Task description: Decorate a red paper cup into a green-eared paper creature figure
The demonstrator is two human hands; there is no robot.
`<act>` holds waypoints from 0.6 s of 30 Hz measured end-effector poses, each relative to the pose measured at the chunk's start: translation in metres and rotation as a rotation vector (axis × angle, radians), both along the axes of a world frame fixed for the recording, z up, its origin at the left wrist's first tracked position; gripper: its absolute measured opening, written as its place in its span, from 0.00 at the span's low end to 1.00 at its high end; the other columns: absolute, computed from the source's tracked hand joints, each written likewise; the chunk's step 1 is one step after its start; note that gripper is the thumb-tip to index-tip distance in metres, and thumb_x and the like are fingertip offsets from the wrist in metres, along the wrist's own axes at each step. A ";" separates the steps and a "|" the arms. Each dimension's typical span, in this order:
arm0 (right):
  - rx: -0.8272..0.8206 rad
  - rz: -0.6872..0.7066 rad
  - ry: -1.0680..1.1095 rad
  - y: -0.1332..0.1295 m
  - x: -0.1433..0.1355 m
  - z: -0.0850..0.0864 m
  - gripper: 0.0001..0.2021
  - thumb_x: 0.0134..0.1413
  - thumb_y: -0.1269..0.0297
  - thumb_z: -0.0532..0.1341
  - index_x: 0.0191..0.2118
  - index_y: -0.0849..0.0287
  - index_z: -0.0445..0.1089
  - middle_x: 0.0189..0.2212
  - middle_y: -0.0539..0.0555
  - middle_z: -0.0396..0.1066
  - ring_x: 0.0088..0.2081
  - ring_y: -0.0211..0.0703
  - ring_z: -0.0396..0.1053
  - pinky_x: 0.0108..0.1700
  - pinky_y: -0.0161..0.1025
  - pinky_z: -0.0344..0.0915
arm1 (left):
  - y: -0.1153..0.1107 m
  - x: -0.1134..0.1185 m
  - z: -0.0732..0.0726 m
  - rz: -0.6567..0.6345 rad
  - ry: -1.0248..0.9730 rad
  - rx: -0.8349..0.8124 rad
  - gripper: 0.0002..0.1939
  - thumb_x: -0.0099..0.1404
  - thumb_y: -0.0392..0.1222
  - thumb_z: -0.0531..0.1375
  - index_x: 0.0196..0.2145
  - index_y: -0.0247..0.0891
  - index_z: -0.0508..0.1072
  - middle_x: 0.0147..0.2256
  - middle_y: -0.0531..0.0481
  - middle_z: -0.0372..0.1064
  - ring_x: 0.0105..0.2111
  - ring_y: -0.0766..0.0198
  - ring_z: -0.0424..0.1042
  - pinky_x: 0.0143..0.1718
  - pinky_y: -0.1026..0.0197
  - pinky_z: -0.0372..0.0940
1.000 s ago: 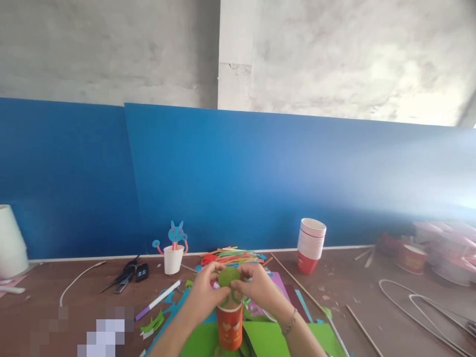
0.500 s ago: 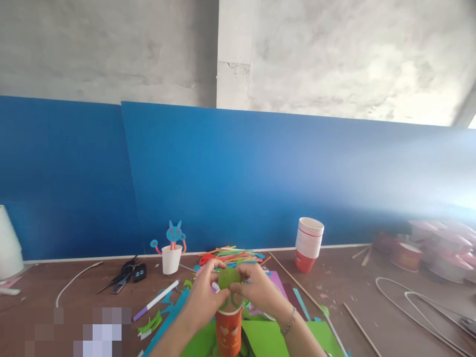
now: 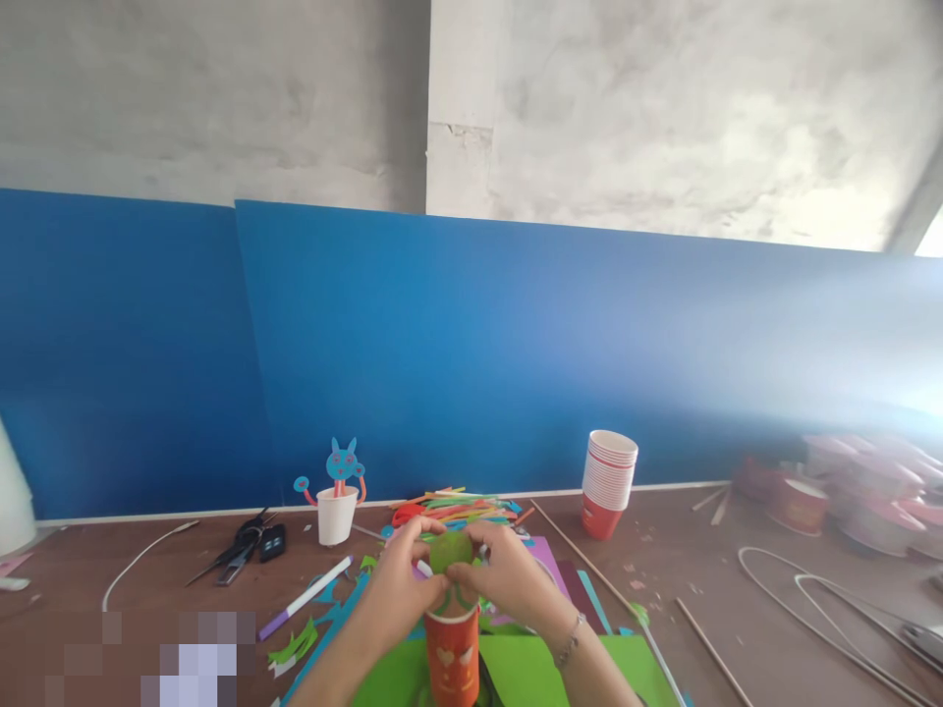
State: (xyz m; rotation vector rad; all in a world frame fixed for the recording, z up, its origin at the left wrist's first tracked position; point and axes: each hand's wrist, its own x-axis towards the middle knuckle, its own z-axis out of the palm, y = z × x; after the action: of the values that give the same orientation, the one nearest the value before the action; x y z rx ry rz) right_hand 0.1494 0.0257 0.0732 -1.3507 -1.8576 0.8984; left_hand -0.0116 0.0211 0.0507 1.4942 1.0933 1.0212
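A round green paper piece (image 3: 451,553) is pinched between both hands, just above an upright red paper cup (image 3: 452,660). My left hand (image 3: 409,579) grips its left side, and my right hand (image 3: 508,574) has its right side, thumbs near the lower edge. Green strips hang below the round piece at the cup's mouth; how they join is partly hidden by my fingers. Under and around the cup lies green paper (image 3: 526,668). Behind my hands is a pile of coloured sticks or strips (image 3: 471,507).
A white cup (image 3: 337,516) with a blue paper figure stands back left, near black scissors (image 3: 242,548) and a marker (image 3: 305,597). Stacked cups (image 3: 609,483) stand back right. Thin sticks (image 3: 711,648), cables (image 3: 825,614) and paper scraps lie about. A blue partition (image 3: 516,363) rises behind.
The view has shifted slightly, moving the surroundings a little left. Both hands keep the same grip on the green piece above the red cup.
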 end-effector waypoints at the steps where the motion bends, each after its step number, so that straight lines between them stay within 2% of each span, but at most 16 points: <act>1: -0.022 -0.001 0.000 -0.001 0.000 0.001 0.03 0.40 0.73 0.62 0.23 0.59 0.70 0.19 0.48 0.70 0.24 0.40 0.65 0.27 0.34 0.57 | -0.001 0.000 0.000 -0.005 0.005 0.004 0.21 0.48 0.33 0.59 0.42 0.38 0.63 0.29 0.54 0.72 0.23 0.68 0.65 0.24 0.66 0.57; 4: -0.067 0.028 0.022 -0.002 0.000 0.001 0.03 0.42 0.73 0.61 0.22 0.59 0.70 0.18 0.48 0.70 0.23 0.40 0.66 0.26 0.34 0.57 | -0.003 0.001 -0.001 0.005 0.022 0.015 0.21 0.48 0.33 0.58 0.42 0.38 0.62 0.28 0.54 0.72 0.22 0.69 0.64 0.23 0.67 0.55; 8: 0.005 0.026 0.006 -0.001 0.000 -0.002 0.05 0.41 0.74 0.61 0.20 0.59 0.69 0.19 0.47 0.69 0.24 0.39 0.64 0.25 0.34 0.56 | -0.001 0.001 -0.002 0.036 0.031 -0.009 0.21 0.47 0.33 0.58 0.41 0.39 0.62 0.26 0.56 0.71 0.21 0.68 0.64 0.22 0.67 0.54; 12: -0.023 -0.018 0.023 0.000 -0.002 -0.004 0.05 0.41 0.73 0.62 0.20 0.59 0.67 0.17 0.46 0.66 0.21 0.37 0.61 0.23 0.33 0.53 | 0.002 0.000 -0.004 0.054 0.021 0.004 0.23 0.47 0.33 0.59 0.43 0.39 0.63 0.29 0.53 0.73 0.24 0.65 0.68 0.25 0.65 0.59; 16: 0.000 0.016 0.100 0.000 -0.005 -0.005 0.05 0.39 0.75 0.61 0.26 0.60 0.72 0.21 0.47 0.69 0.23 0.37 0.63 0.25 0.32 0.56 | 0.002 0.001 -0.005 0.013 0.002 0.009 0.23 0.49 0.34 0.59 0.45 0.38 0.64 0.31 0.51 0.75 0.25 0.63 0.70 0.27 0.64 0.61; 18: -0.019 0.026 0.099 0.000 -0.005 -0.005 0.03 0.41 0.73 0.61 0.26 0.60 0.71 0.20 0.47 0.69 0.23 0.38 0.64 0.24 0.33 0.56 | 0.000 -0.002 -0.002 0.000 0.033 0.006 0.26 0.49 0.33 0.60 0.47 0.38 0.65 0.32 0.50 0.75 0.26 0.62 0.71 0.27 0.63 0.61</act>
State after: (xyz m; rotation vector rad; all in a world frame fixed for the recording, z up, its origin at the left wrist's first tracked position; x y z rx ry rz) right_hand 0.1446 0.0258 0.0686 -1.2732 -1.7993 0.9802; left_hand -0.0137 0.0214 0.0484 1.5206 1.1145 1.0042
